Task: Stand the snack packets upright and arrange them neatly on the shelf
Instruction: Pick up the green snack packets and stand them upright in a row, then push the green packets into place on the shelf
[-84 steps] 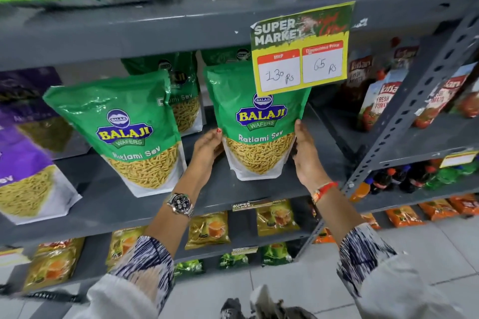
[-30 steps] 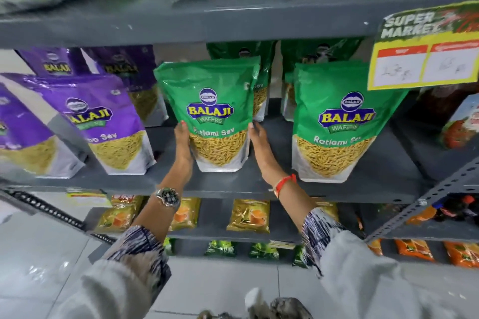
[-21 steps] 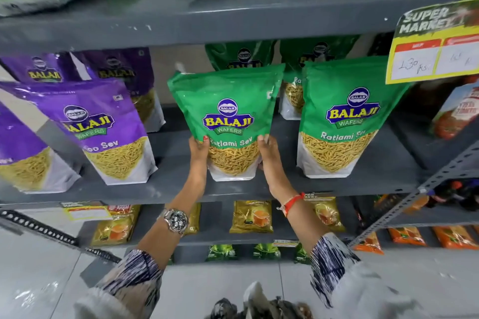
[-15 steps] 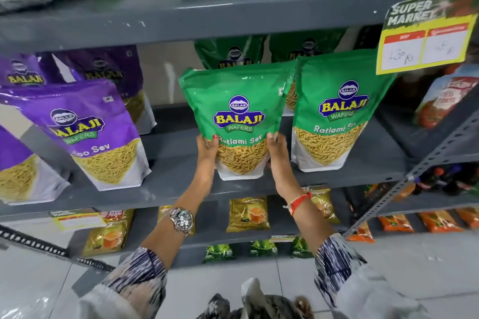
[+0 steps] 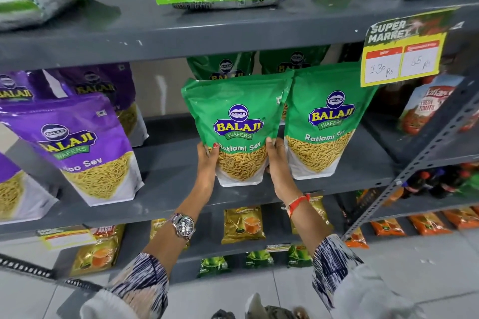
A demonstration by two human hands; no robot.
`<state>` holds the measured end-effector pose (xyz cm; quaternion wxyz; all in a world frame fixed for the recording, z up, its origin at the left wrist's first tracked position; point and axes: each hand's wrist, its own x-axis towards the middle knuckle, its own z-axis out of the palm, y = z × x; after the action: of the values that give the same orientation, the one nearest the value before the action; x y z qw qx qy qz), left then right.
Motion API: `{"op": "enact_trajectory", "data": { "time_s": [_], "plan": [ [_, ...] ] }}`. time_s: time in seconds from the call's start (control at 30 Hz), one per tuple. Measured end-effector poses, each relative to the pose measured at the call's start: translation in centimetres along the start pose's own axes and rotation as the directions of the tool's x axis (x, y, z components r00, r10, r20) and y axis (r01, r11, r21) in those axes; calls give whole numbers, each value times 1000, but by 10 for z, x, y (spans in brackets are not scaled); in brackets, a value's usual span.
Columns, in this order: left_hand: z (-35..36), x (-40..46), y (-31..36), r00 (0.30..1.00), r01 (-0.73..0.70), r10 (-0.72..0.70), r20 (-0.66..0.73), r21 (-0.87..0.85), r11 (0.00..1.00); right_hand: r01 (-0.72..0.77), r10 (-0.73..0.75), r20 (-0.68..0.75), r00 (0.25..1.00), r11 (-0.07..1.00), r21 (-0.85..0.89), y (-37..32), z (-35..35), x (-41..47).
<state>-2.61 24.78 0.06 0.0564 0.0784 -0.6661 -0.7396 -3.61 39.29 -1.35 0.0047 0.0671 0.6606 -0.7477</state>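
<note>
A green snack packet [image 5: 239,127] printed "BALAJI WAFERS" and "Ratlami Sev" stands upright near the front edge of a grey metal shelf [image 5: 171,184], with a clear window showing thin yellow strands. The left hand [image 5: 207,163] presses against its lower left side and the right hand [image 5: 278,163] against its lower right side, the fingers of both closed on the packet's edges, the left thumb with a red nail lying on its front. A second green packet [image 5: 325,122] with the same wording stands just beside it on the right, their top corners touching. Two more green Balaji packets [image 5: 225,67] stand behind them, partly hidden.

Further left on the same shelf stands a purple packet [image 5: 75,147] reading "BALAJI WAFERS" and "...oo Sev", its first letters out of sight, with other purple Balaji packets around it.

A yellow price tag [image 5: 403,52] hangs from the shelf above, headed "SUPER MARKET" with handwritten "130 Rs" and "65 Rs". To the right, a red pouch [image 5: 427,106] reads "FRESH TOMATO".

The left wrist wears a metal watch [image 5: 184,225], the right a red thread band [image 5: 298,203]. Lower shelves hold small yellow, green and orange packets with print too small to read.
</note>
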Motion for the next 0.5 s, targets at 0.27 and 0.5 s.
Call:
{"op": "enact_trajectory", "data": {
  "time_s": [0.27,0.5],
  "plan": [
    [-6,-10,1,995,-43,41,-89,-21,999,209,-268,-201,942,939,-273,20,8,-29],
    [-91,-38,-26,894,-181,212,-396,113,977,299,-343,-105,933,905,-304,63,83,-92]
  ]
}}
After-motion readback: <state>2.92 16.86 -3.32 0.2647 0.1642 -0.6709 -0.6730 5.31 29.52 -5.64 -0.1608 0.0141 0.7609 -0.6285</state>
